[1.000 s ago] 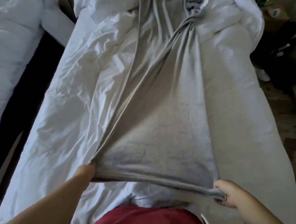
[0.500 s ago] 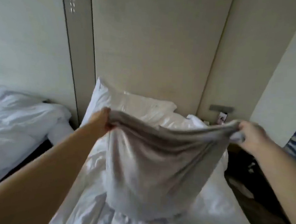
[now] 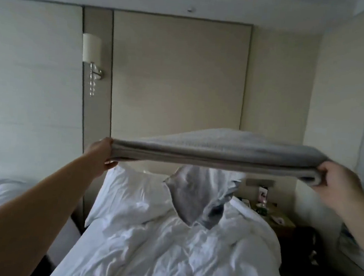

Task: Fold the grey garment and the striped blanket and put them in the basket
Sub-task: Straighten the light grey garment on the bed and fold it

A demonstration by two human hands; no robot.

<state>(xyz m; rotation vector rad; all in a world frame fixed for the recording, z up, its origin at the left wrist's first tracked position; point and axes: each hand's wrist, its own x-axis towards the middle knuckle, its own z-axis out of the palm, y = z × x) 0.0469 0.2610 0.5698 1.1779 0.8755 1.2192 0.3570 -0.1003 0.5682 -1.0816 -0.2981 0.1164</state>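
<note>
Hands raised, we stretch the grey garment (image 3: 219, 150) level above the bed (image 3: 168, 255); our left hand (image 3: 103, 154) pinches its left corner, our right hand (image 3: 335, 176) curls round its right corner, far end dangling

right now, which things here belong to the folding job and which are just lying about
Job: grey garment, left hand, right hand.
Lying about: white duvet, pillow, wall lamp, bedside table.

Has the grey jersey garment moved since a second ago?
Yes: upward. The grey jersey garment lay flat on the white rumpled bed; now the left hand and right hand hold it stretched above it.
</note>
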